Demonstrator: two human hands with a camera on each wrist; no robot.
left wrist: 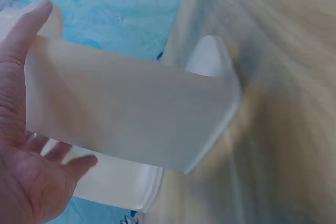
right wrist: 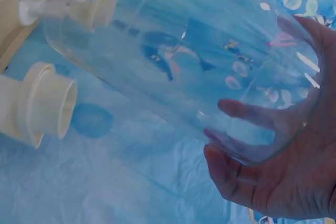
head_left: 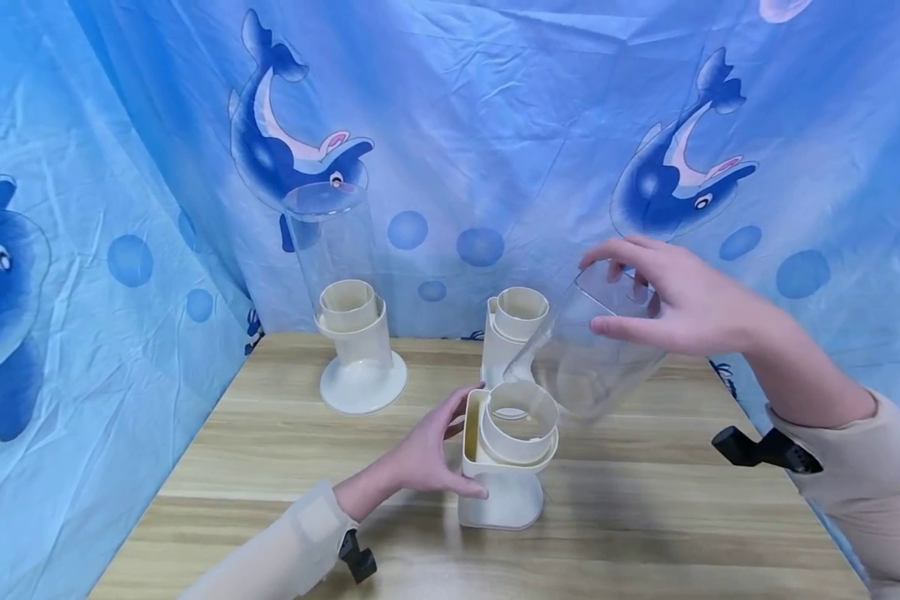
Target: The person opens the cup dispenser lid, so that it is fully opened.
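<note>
My left hand [head_left: 429,454] grips a cream plastic stand [head_left: 499,500] from its left side, thumb in front and fingers behind. This stand is upright on the table, with a round collar on top and a side slot. In the left wrist view its smooth body [left wrist: 126,103] slants past the thumb. My right hand [head_left: 671,300] holds a clear plastic cylinder [head_left: 592,375] by its upper end. The cylinder is tilted, its lower end down and left beside the stand's collar. In the right wrist view the fingers [right wrist: 247,114] curve round the clear wall.
A second cream stand [head_left: 501,354] is close behind the gripped one, partly overlapped by the cylinder. At the back left, another stand [head_left: 365,350] carries an upright clear cylinder [head_left: 333,242]. A blue dolphin-print curtain [head_left: 435,167] hangs behind the wooden table [head_left: 270,467].
</note>
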